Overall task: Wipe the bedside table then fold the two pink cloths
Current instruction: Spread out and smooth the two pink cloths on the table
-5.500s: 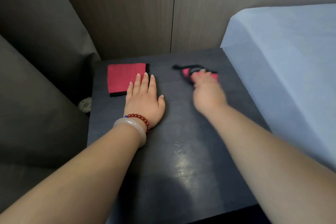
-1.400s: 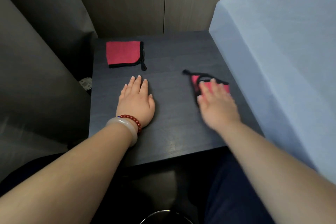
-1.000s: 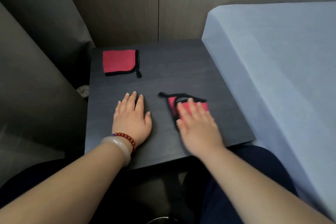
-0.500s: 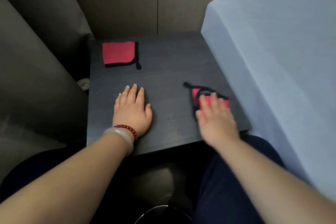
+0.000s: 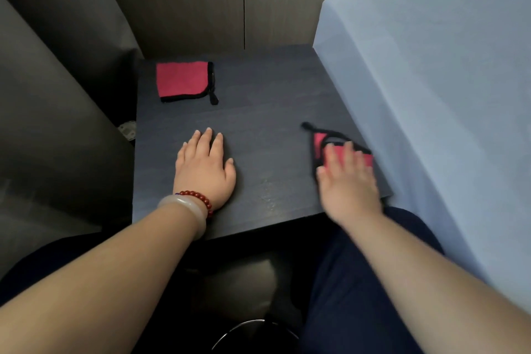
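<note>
On the dark bedside table [image 5: 267, 112], a pink cloth with black trim [image 5: 182, 81] lies folded flat at the far left corner. A second, crumpled pink cloth [image 5: 319, 143] sits near the table's right front edge, and my right hand [image 5: 346, 181] presses flat on it, fingers covering most of it. My left hand [image 5: 205, 165] rests palm down on the bare tabletop at the middle left, fingers spread and empty. It wears a pale bangle and a red bead bracelet.
A bed with a pale blue sheet [image 5: 436, 89] runs along the table's right side. Grey upholstery [image 5: 51, 112] stands to the left, and a wood-panelled wall [image 5: 218, 0] lies behind. My dark-trousered legs [image 5: 353, 290] are below the front edge.
My right hand slid the crumpled cloth from the table's middle front back towards the right edge. The left hand has stayed flat in place.
</note>
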`<action>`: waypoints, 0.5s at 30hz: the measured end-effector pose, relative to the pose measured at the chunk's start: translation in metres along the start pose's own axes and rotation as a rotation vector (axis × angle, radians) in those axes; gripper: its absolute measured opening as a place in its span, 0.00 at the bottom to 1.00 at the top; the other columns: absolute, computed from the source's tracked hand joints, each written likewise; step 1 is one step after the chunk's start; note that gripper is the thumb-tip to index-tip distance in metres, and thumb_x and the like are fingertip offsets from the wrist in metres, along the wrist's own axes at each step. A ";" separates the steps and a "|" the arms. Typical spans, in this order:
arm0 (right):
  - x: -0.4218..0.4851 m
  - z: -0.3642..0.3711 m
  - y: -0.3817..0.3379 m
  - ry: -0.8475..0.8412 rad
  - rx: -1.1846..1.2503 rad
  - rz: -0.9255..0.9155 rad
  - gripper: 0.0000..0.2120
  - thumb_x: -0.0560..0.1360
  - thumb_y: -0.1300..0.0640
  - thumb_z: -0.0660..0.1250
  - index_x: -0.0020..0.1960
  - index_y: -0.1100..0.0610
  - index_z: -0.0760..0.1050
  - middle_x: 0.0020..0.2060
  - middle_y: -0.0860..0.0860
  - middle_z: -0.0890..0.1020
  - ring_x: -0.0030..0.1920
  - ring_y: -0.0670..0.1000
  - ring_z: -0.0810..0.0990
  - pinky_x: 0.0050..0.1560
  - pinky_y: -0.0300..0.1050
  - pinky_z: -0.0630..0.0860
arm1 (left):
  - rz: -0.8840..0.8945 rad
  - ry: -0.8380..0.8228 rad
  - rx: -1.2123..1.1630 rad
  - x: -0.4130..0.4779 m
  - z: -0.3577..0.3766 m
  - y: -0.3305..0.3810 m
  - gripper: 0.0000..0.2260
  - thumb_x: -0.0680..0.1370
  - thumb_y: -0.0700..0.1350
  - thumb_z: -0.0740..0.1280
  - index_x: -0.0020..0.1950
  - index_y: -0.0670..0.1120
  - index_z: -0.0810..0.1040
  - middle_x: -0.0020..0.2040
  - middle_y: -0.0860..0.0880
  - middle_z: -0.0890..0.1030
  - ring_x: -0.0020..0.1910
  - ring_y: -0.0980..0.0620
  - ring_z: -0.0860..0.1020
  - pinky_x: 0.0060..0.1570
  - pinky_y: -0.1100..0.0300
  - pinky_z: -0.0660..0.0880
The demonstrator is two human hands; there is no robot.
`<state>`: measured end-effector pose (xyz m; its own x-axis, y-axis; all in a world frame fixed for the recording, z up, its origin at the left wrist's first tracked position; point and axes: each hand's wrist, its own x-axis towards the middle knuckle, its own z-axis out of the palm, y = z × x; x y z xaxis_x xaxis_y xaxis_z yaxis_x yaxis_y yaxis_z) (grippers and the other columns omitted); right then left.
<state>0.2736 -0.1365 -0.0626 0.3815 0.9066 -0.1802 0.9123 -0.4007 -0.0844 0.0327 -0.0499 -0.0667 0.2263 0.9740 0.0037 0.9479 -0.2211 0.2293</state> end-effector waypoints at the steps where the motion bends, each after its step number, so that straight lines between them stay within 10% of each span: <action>1: 0.008 -0.004 0.012 -0.027 0.037 0.113 0.28 0.80 0.41 0.40 0.78 0.46 0.41 0.78 0.53 0.42 0.78 0.56 0.43 0.76 0.54 0.42 | 0.001 0.003 0.001 0.000 0.000 0.000 0.27 0.80 0.53 0.55 0.78 0.47 0.59 0.79 0.46 0.57 0.78 0.46 0.51 0.75 0.49 0.46; 4: -0.004 0.000 -0.010 -0.010 0.068 0.199 0.28 0.80 0.42 0.41 0.78 0.48 0.42 0.78 0.55 0.41 0.77 0.57 0.42 0.76 0.55 0.41 | 0.002 0.004 -0.004 0.001 -0.001 0.000 0.27 0.80 0.53 0.55 0.78 0.47 0.59 0.78 0.46 0.57 0.77 0.46 0.51 0.75 0.49 0.46; 10: -0.047 0.016 -0.074 -0.044 0.068 -0.278 0.32 0.73 0.40 0.30 0.77 0.43 0.38 0.77 0.48 0.38 0.77 0.53 0.38 0.76 0.52 0.39 | 0.013 0.010 -0.044 0.000 0.000 -0.002 0.26 0.80 0.51 0.56 0.77 0.46 0.60 0.79 0.46 0.57 0.78 0.46 0.51 0.76 0.50 0.46; 15: 0.032 -0.005 -0.012 -0.009 0.057 0.135 0.28 0.80 0.42 0.41 0.78 0.46 0.43 0.78 0.53 0.44 0.78 0.56 0.44 0.76 0.54 0.43 | 0.012 0.002 -0.142 0.003 -0.006 -0.009 0.23 0.80 0.47 0.57 0.76 0.46 0.63 0.78 0.46 0.59 0.77 0.46 0.53 0.75 0.49 0.51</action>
<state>0.2750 -0.1021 -0.0625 0.4985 0.8430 -0.2021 0.8429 -0.5258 -0.1144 0.0231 -0.0444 -0.0633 0.2370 0.9715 0.0088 0.9040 -0.2238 0.3643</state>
